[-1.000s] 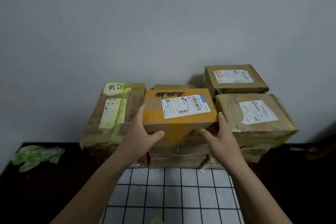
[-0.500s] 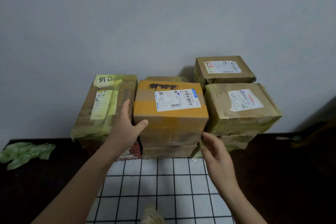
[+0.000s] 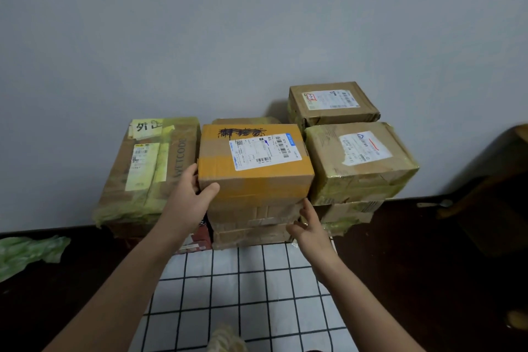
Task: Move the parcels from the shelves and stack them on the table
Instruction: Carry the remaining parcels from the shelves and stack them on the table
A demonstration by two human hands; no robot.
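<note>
Head view: left hand (image 3: 190,197) grip clasps orange parcel (image 3: 254,163) at its left corner; right hand (image 3: 310,230) released below.

Two arms in shot, both bare up to the picture's lower edge. Left forearm (image 3: 123,280): smooth, slim, narrowing to the wrist. Right forearm (image 3: 357,294): same build, with a soft shadow along its underside. Left hand (image 3: 185,200): bare, broad across the back, with a rounded thumb (image 3: 210,190). Right hand (image 3: 310,233): bare, with slender fingers (image 3: 307,207). Nails too small to make out.
</note>
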